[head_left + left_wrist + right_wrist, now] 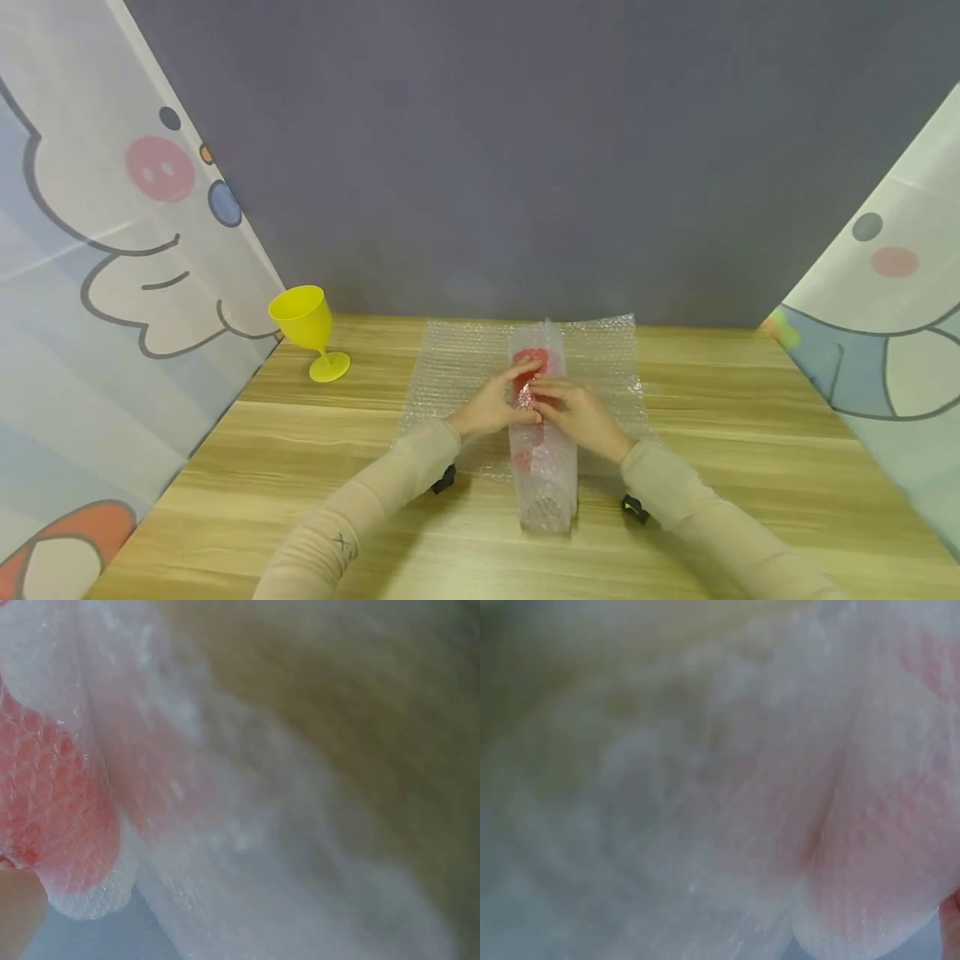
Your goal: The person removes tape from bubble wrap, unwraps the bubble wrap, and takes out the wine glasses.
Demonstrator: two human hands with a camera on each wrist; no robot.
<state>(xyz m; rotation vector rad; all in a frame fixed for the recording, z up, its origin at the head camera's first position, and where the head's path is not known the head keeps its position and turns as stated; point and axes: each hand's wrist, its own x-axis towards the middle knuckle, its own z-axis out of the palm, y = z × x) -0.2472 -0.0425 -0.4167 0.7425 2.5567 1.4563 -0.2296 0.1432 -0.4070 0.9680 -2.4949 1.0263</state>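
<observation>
A roll of clear bubble wrap (547,492) lies lengthwise on the table over a flat, spread part of the sheet. Inside it shows a red thing (531,357), wide at the far end with another red patch nearer the front; the layers blur its exact shape. From the left, my left hand (491,404) holds the roll, thumb and fingers curved over its top. My right hand (585,417) grips it from the right, fingertips close to the left hand's. Both wrist views look closely at the wrapped red thing (56,802), with a bit of finger (950,930) at the edge.
A yellow plastic goblet (302,318) stands upright at the table's back left. Flat bubble wrap (457,358) spreads out on both sides of the roll. Behind the wooden table (750,467) rises a grey panel (525,167), with cartoon-printed cloths at the left and right.
</observation>
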